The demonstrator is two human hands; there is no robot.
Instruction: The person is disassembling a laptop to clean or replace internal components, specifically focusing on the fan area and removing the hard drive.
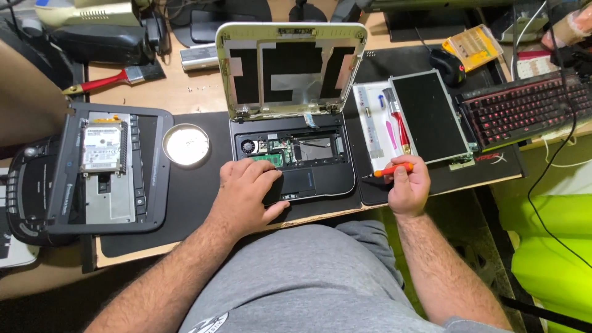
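A small opened laptop (320, 176) lies on a black mat (197, 197), its internals exposed and its white lid (290, 68) standing up without the screen panel. My left hand (250, 191) rests flat on the laptop's front left corner, beside the touchpad. My right hand (408, 184) sits just right of the laptop and grips an orange-handled screwdriver (390, 170), tip pointing left. The removed screen panel (428, 116) lies to the right.
A round metal dish (185, 145) sits left of the laptop. A removed keyboard frame with a hard drive (102, 147) lies at far left. A tool tray (377, 126), red-lit keyboard (524, 108), mouse (448, 65) and paintbrush (117, 78) surround the work area.
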